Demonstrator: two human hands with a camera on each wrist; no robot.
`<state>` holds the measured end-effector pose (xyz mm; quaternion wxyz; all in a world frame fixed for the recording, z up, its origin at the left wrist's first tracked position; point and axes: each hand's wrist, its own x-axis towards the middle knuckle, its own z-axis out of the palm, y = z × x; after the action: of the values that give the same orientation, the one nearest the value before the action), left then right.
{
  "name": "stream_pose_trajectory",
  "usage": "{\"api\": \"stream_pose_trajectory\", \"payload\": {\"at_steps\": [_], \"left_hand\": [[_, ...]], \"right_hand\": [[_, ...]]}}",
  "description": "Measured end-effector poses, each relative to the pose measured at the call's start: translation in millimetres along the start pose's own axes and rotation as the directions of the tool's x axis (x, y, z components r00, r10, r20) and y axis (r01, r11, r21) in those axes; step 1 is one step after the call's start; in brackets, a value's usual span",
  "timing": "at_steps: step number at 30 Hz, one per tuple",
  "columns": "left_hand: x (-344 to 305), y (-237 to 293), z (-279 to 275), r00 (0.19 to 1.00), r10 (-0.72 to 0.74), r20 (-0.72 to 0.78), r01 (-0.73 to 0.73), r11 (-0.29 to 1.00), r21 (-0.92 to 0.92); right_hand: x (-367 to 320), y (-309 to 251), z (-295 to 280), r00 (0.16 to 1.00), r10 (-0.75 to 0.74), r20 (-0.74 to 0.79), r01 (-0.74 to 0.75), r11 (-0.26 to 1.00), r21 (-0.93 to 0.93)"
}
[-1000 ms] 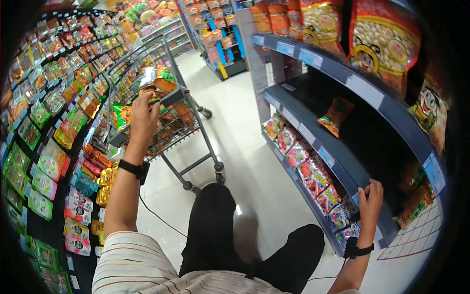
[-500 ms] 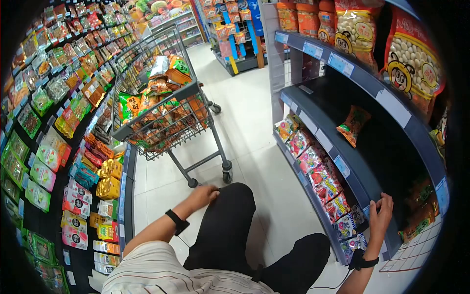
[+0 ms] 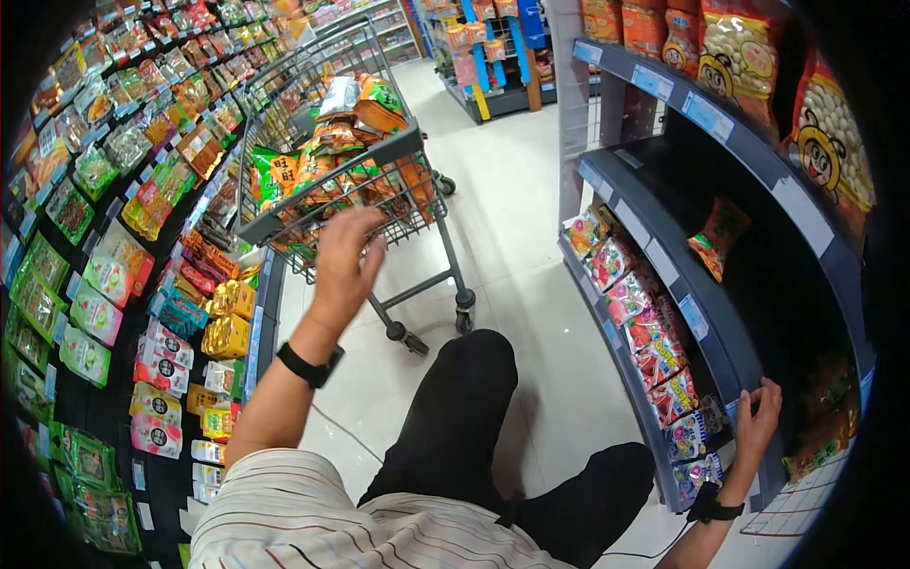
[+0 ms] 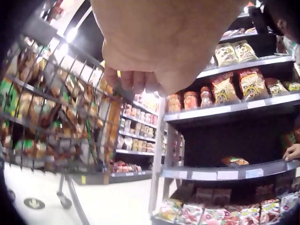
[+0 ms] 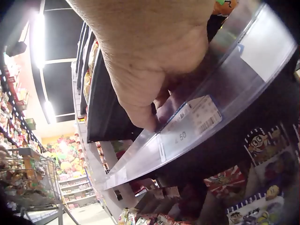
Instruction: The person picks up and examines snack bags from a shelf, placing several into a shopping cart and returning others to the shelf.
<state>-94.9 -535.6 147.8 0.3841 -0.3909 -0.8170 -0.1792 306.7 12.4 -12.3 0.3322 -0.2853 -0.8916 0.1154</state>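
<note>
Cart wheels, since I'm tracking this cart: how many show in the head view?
3: left near wheel and right near wheel under the cart, far wheel beyond them. More may be hidden.

Head view, from above, facing forward-down: cart (image 3: 398, 145) at eleven o'clock, shelf (image 3: 739, 318) at three; close wrist views share both.

Striped cream short-sleeved shirt (image 3: 398, 531), black trousers (image 3: 460, 408), black left wrist strap (image 3: 305, 366), black right wrist strap (image 3: 716, 508), thin cable (image 3: 347, 432)
</note>
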Motion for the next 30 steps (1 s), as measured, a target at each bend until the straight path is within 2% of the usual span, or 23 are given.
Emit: {"api": "stream_pose_trajectory", "payload": {"at_steps": [2,5,8,9,12,14,17,19,20,21,25,28,30], "left_hand": [[23,-20,-16,0.996,0.052,-0.067,-0.045,0.993,0.105],[43,-55,-25,0.987,0.078,-0.143,-0.027,0.944,0.329],[35,-98,-18,0.987,-0.160,-0.003,0.148,0.907,0.393],[34,-102,-13,0.991,-0.131,0.029,0.104,0.886,0.452],[28,-103,1,0.991,-0.101,-0.090,0.134,0.817,0.561],[28,-104,8,0.988,-0.065,-0.141,0.135,0.805,0.578],[33,-107,12,0.985,-0.056,-0.162,0.141,0.802,0.580],[32,-107,15,0.985,-0.078,-0.153,0.153,0.803,0.576],[33,-109,17,0.986,-0.040,-0.164,0.132,0.787,0.603],[35,-110,20,0.986,-0.034,-0.163,0.128,0.779,0.613],[40,-113,30,0.988,-0.030,-0.151,0.122,0.752,0.648],[46,-110,38,0.987,-0.023,-0.157,0.121,0.748,0.653],[48,-108,41,0.989,-0.021,-0.149,0.114,0.747,0.655]], "right_hand": [[1,-5,-3,1.000,0.015,0.013,-0.014,1.000,-0.008],[0,0,-1,0.996,-0.084,-0.022,0.083,0.995,-0.046],[-1,8,3,0.999,-0.027,-0.016,0.027,1.000,-0.003],[1,8,4,1.000,-0.013,-0.014,0.013,1.000,0.012],[1,5,3,1.000,0.019,0.005,-0.019,0.999,0.034],[2,-2,0,0.999,0.034,0.020,-0.035,0.999,0.030],[-1,13,6,0.999,-0.052,-0.013,0.052,0.998,-0.043],[-1,1,2,1.000,-0.003,0.017,0.003,1.000,-0.022],[2,-6,-1,0.999,0.023,0.035,-0.022,1.000,-0.015],[3,-12,-4,0.991,0.112,0.075,-0.111,0.994,-0.020],[3,-8,-3,0.993,0.071,0.091,-0.063,0.994,-0.092],[4,-10,-3,0.997,-0.015,0.077,0.027,0.989,-0.147],[4,-22,-4,0.995,0.055,0.086,-0.045,0.993,-0.108]]}}
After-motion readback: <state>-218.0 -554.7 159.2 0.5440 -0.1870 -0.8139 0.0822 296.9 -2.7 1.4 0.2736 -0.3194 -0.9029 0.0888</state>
